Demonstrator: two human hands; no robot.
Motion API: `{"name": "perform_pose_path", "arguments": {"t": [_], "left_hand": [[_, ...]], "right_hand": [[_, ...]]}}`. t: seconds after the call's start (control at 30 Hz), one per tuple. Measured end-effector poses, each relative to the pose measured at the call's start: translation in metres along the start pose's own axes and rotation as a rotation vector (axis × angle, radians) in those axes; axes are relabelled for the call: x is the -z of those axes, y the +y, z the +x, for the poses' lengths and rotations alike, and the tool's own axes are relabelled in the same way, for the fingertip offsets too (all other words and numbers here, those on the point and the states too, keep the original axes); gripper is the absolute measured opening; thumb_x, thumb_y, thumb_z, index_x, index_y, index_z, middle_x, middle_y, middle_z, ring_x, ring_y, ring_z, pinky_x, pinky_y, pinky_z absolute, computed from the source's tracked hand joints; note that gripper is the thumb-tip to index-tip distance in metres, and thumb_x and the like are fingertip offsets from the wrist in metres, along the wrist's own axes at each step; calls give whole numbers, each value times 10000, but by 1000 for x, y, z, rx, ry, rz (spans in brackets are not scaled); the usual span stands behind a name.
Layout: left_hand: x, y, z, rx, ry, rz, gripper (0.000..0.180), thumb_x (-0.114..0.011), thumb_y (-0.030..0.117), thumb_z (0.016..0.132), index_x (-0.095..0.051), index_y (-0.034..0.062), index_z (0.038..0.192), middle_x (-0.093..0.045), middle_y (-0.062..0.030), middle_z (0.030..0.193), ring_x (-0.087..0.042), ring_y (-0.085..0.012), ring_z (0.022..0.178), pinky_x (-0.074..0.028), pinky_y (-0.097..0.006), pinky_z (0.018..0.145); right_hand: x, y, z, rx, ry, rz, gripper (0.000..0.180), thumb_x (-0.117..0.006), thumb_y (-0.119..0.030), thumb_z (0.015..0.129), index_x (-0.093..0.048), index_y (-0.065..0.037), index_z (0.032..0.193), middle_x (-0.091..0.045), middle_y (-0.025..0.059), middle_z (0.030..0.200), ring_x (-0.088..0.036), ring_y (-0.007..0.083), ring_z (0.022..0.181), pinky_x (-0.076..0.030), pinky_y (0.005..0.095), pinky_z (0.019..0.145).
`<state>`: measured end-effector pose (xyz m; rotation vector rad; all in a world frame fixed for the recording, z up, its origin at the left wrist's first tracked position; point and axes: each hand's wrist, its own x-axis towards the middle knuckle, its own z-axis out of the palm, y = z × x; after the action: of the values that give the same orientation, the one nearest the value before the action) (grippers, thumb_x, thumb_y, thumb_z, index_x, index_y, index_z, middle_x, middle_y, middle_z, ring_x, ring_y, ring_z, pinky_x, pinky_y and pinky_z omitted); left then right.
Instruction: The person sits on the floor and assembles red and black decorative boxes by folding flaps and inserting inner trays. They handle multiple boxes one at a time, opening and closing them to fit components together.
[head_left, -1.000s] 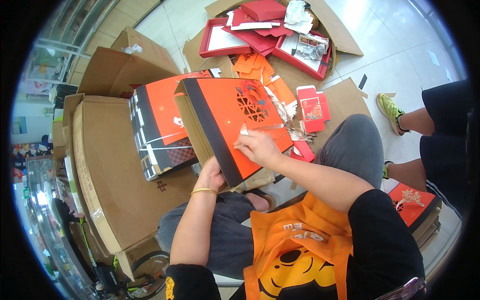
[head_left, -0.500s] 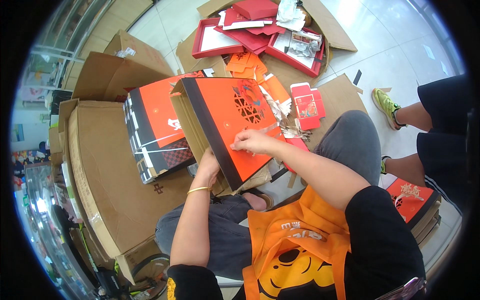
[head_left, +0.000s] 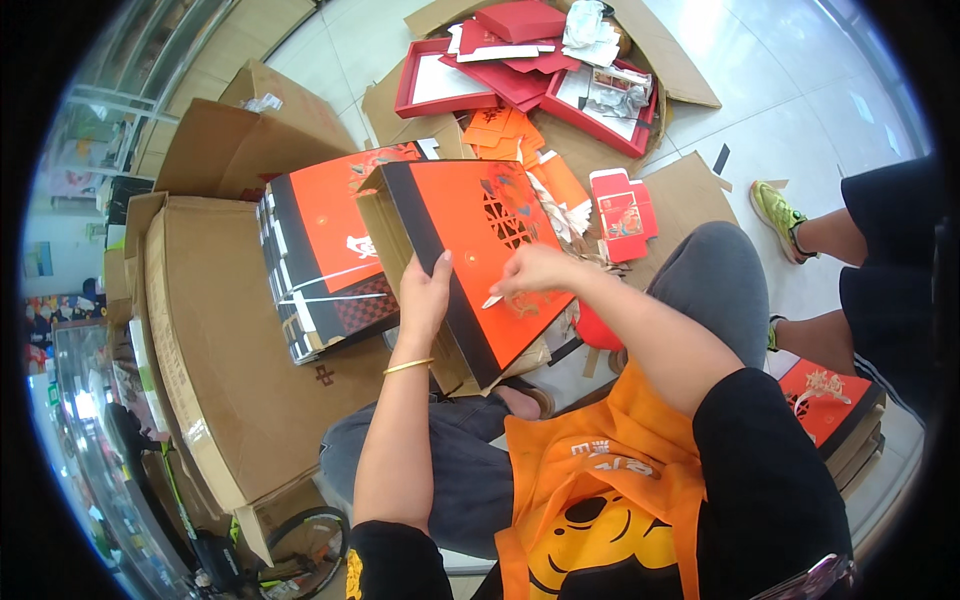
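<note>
Both hands still grasp the orange gift box (head_left: 470, 250), left hand (head_left: 425, 295) steadying, right hand (head_left: 535, 270) shifted lower.

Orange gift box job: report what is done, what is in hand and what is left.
Done, apparently: a strapped stack of orange-and-black boxes sits on the brown carton. In hand: the left hand steadies one orange box on the lap while the right hand presses a small white piece onto its face. Left, probably: red trays and orange flat cards lie loose on the floor.
</note>
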<state>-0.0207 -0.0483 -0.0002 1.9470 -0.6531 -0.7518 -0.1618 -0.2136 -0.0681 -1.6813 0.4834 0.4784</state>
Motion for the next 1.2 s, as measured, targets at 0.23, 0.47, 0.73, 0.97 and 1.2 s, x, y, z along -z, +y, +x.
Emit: {"name": "perform_pose_path", "arguments": {"t": [0.23, 0.47, 0.73, 0.97, 1.2], "left_hand": [[7, -7, 5, 156, 45, -160, 384, -606, 199, 1028, -592, -35, 1331, -695, -122, 1216, -639, -186, 1101, -482, -325, 980], [10, -4, 0, 162, 39, -152, 394, -613, 205, 1027, -591, -34, 1340, -694, -119, 1218, -640, -182, 1102, -485, -322, 975], [4, 8, 2, 185, 25, -106, 392, -618, 199, 1021, -598, -38, 1333, -692, -99, 1221, -638, -174, 1110, -480, -314, 976], [15, 17, 10, 277, 56, -407, 358, -599, 231, 1035, -635, 8, 1312, -684, -77, 1256, -633, -158, 1143, -476, -306, 982], [5, 30, 11, 195, 95, -217, 355, -559, 216, 1053, -624, -35, 1295, -681, -85, 1248, -622, -173, 1120, -466, -321, 978]], "right_hand": [[122, -54, -107, 172, 310, 3, 337, -796, -367, 881, -766, -32, 864, -579, -44, 677, -480, 50, 638, -366, 269, 554], [148, -68, -146, 310, 346, 680, 317, -699, -261, 973, -711, -35, 1196, -628, -35, 749, -349, -26, 499, -262, 168, 424], [161, -58, -140, 763, 270, 1186, 417, -562, -86, 1018, -526, 22, 1420, -671, 27, 1279, -322, -15, 562, -287, 147, 465], [116, -75, -109, 459, 633, 644, 289, -643, -153, 979, -711, -35, 1234, -747, 5, 1144, -392, -26, 580, -315, 144, 496], [41, -44, -32, 555, 558, 23, 227, -656, -272, 949, -747, -64, 943, -686, 76, 914, -652, 199, 799, -525, 359, 725]]}}
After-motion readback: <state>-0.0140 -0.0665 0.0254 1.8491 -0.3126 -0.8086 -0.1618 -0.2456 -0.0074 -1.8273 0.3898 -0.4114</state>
